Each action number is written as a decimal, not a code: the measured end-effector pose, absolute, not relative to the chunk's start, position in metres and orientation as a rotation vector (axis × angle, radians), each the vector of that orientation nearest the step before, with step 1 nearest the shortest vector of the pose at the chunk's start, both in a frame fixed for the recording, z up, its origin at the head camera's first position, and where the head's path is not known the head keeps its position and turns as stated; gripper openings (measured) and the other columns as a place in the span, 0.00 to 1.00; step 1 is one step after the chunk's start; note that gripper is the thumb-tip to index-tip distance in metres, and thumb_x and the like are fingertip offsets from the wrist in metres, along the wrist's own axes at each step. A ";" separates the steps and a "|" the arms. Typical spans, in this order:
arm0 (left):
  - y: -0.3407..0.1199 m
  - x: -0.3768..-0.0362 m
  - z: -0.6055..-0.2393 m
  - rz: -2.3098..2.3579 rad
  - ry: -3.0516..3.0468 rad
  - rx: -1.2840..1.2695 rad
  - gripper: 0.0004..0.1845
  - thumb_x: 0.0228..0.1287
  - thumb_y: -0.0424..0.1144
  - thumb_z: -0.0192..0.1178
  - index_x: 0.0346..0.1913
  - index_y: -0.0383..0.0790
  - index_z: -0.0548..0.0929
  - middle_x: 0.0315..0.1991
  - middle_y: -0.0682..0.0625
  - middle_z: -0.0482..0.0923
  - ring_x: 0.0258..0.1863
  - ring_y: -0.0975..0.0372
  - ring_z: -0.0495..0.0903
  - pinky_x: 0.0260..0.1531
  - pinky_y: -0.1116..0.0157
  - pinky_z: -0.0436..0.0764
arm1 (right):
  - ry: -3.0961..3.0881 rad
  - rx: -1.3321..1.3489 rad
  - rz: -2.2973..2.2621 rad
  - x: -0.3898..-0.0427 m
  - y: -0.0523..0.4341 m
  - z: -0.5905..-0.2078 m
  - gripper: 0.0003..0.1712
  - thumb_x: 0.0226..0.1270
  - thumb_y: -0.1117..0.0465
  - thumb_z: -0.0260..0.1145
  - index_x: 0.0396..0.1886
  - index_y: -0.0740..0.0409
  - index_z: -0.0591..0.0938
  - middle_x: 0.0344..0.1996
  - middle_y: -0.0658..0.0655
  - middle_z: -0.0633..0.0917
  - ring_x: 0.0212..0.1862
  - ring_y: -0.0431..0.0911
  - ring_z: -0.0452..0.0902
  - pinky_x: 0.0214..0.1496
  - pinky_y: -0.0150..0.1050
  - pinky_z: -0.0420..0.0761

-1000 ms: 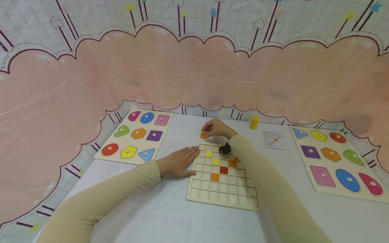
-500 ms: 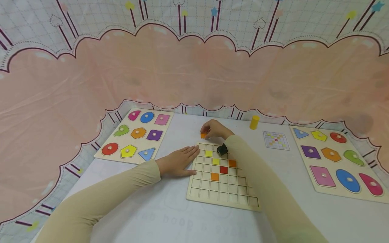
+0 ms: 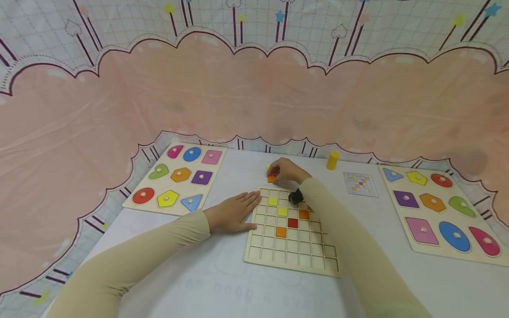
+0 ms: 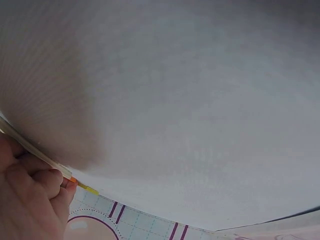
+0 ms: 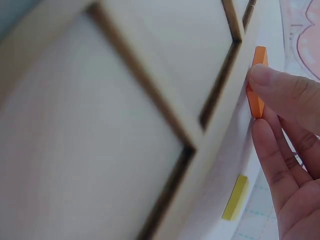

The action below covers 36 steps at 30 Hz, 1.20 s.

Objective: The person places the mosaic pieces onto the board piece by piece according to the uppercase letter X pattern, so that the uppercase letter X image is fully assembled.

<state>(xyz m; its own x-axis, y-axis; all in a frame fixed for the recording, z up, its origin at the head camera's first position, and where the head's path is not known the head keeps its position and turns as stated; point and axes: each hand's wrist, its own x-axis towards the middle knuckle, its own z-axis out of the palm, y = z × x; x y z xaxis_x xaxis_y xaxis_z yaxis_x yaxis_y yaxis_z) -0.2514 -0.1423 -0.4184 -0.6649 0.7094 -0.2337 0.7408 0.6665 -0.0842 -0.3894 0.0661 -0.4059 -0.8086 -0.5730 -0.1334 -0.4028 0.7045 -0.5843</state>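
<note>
My right hand [image 3: 287,170] pinches a square orange tile [image 3: 271,179] just beyond the far edge of the wooden grid board [image 3: 292,260]. In the right wrist view the thumb lies on the face of the tile [image 5: 257,104], with a fingertip at its edge. A yellow tile [image 5: 234,197] rests on the table close by, largely hidden by that hand in the head view. My left hand [image 3: 233,212] lies flat, fingers extended, against the board's left edge. Yellow, orange and red tiles [image 3: 292,223] occupy several cells; the right forearm covers part of the board.
A yellow cylinder [image 3: 332,160] and a pattern card [image 3: 361,184] stand and lie to the right of my right hand. Knobbed shape puzzle boards lie at left [image 3: 176,179] and right [image 3: 445,212]. A patterned cloth [image 3: 254,97] hangs behind the table.
My right hand has taken hold of the orange tile and moved slightly right and nearer with it, exposing part of a yellow tile behind. My left hand has stayed in place.
</note>
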 end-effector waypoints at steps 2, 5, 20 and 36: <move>-0.142 -0.251 -0.419 -0.258 2.701 1.177 0.46 0.67 0.66 0.39 0.74 0.34 0.46 0.76 0.43 0.42 0.76 0.54 0.45 0.74 0.59 0.50 | 2.602 -0.758 -0.795 -0.389 0.069 -0.406 0.16 0.51 0.71 0.71 0.43 0.62 0.85 0.42 0.59 0.85 0.43 0.48 0.78 0.56 0.40 0.79; -0.142 -0.252 -0.419 -0.271 2.699 1.164 0.46 0.67 0.66 0.38 0.74 0.35 0.45 0.76 0.43 0.41 0.76 0.54 0.44 0.74 0.59 0.49 | 2.591 -0.731 -0.809 -0.389 0.074 -0.406 0.16 0.52 0.71 0.71 0.43 0.61 0.85 0.42 0.59 0.85 0.42 0.47 0.78 0.56 0.40 0.79; -0.144 -0.251 -0.420 -0.261 2.706 1.180 0.45 0.67 0.66 0.37 0.74 0.35 0.45 0.76 0.43 0.42 0.76 0.54 0.44 0.74 0.59 0.50 | 2.624 -0.662 -0.793 -0.391 0.079 -0.410 0.16 0.50 0.66 0.74 0.41 0.60 0.86 0.37 0.57 0.86 0.37 0.44 0.75 0.48 0.34 0.79; -0.142 -0.250 -0.419 -0.275 2.699 1.161 0.46 0.67 0.67 0.38 0.74 0.35 0.46 0.76 0.43 0.42 0.76 0.55 0.44 0.74 0.59 0.49 | 2.583 -0.667 -0.834 -0.391 0.080 -0.409 0.14 0.50 0.68 0.73 0.40 0.63 0.87 0.36 0.59 0.87 0.32 0.41 0.74 0.38 0.28 0.76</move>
